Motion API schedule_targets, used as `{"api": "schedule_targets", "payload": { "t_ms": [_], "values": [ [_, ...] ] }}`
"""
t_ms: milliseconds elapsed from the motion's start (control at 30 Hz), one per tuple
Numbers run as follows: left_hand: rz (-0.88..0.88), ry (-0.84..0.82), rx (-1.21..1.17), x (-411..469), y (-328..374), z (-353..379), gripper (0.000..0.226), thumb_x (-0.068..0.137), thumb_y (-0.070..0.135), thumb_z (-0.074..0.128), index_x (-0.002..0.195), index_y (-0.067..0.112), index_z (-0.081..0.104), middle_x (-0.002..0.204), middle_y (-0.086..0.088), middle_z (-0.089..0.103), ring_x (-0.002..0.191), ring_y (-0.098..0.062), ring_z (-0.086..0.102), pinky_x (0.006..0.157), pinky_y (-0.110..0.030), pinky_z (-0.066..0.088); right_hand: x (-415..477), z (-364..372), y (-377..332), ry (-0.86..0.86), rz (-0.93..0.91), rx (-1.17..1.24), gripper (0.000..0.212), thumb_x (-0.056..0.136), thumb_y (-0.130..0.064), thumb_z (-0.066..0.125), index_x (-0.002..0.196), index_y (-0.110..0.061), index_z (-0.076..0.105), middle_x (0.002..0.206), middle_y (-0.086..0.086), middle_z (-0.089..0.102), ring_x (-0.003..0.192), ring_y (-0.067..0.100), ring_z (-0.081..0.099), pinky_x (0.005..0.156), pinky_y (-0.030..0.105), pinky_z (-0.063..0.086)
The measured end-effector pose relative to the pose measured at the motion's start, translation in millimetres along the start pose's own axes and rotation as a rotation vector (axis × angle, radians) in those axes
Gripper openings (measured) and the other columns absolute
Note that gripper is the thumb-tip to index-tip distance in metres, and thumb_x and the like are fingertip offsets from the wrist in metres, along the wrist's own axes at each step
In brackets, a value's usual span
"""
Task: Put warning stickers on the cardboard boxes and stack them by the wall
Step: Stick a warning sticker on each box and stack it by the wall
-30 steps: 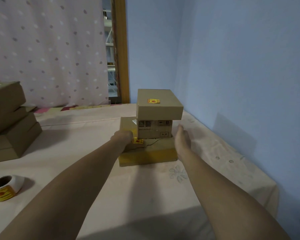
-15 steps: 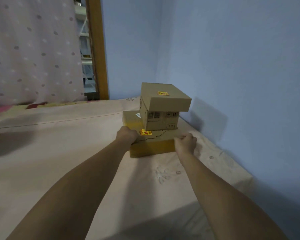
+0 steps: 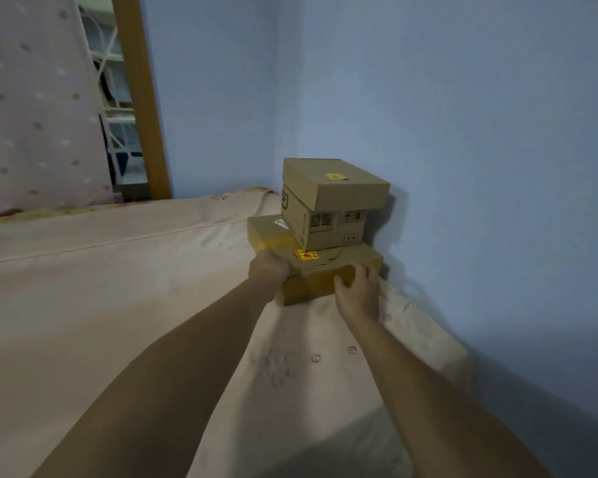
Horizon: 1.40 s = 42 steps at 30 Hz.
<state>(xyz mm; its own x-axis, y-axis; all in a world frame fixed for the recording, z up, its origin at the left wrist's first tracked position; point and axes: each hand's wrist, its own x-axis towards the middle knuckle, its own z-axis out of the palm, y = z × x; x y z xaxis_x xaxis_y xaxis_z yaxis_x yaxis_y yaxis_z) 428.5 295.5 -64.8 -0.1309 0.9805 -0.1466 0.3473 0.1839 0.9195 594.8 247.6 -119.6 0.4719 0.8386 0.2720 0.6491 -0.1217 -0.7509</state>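
Blue wall, box stack pushed closer

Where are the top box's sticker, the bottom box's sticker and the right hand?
top box's sticker point(image 3: 335, 176), head view, middle of the sticker.
bottom box's sticker point(image 3: 306, 255), head view, middle of the sticker.
right hand point(image 3: 358, 294), head view, back of the hand.

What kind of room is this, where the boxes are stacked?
Likely a home bedroom: the cardboard boxes sit on a pink embroidered sheet like a bed's, by a blue wall, with a dotted curtain nearby.
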Motion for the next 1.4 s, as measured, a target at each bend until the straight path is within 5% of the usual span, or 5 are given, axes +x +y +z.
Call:
{"api": "schedule_targets", "payload": {
  "t_ms": [367,633,867,1100,1400],
  "values": [
    [0.051,-0.053,0.065,11.8,10.9,45.6,0.034,0.091,0.023,0.066,0.122,0.011,0.058,0.113,-0.009,0.061,0.105,-0.028,0.059,0.082,-0.034,0.054,16.8,-6.0,27.6,0.047,0.034,-0.072,0.059,0.101,-0.035,0.056,0.154,-0.020,0.035,0.160,0.001,0.028,0.141,0.027,0.036,0.103,0.043,0.046],
    [0.209,0.087,0.298,3.5,27.4,55.5,0.055,0.094,0.023,0.059,0.144,0.011,0.040,0.147,-0.013,0.036,0.133,-0.034,0.037,0.104,-0.045,0.044,17.7,-5.2,29.9,0.048,-0.156,-0.228,0.051,0.098,-0.036,0.057,0.146,-0.022,0.046,0.161,0.000,0.033,0.142,0.025,0.034,0.110,0.044,0.041],
    [0.443,-0.124,-0.273,-13.2,79.5,70.1,0.056,0.107,0.049,0.026,0.159,0.029,0.016,0.162,0.001,0.027,0.148,-0.021,0.026,0.119,-0.040,0.022,20.8,-7.6,30.5,0.015,-0.229,-0.294,0.051,0.096,-0.047,0.058,0.141,-0.024,0.049,0.141,-0.003,0.052,0.132,0.021,0.044,0.105,0.043,0.046],
    [0.281,-0.055,-0.326,4.2,107.7,97.3,0.085,0.087,0.072,0.051,0.156,0.031,0.024,0.152,-0.004,0.037,0.135,-0.031,0.039,0.110,-0.058,0.036,21.9,-15.3,31.9,0.004,-0.283,-0.343,0.044,0.099,-0.043,0.055,0.138,-0.022,0.053,0.137,-0.003,0.056,0.128,0.021,0.046,0.099,0.037,0.047],
    [0.332,-0.058,-0.258,14.4,101.6,99.6,0.089,0.083,0.080,0.045,0.154,0.033,0.022,0.148,-0.003,0.042,0.133,-0.031,0.042,0.109,-0.058,0.038,17.0,-6.9,28.6,0.017,-0.228,-0.345,0.046,0.097,-0.040,0.058,0.138,-0.020,0.051,0.139,-0.002,0.053,0.133,0.025,0.041,0.099,0.039,0.048]
  ]
}}
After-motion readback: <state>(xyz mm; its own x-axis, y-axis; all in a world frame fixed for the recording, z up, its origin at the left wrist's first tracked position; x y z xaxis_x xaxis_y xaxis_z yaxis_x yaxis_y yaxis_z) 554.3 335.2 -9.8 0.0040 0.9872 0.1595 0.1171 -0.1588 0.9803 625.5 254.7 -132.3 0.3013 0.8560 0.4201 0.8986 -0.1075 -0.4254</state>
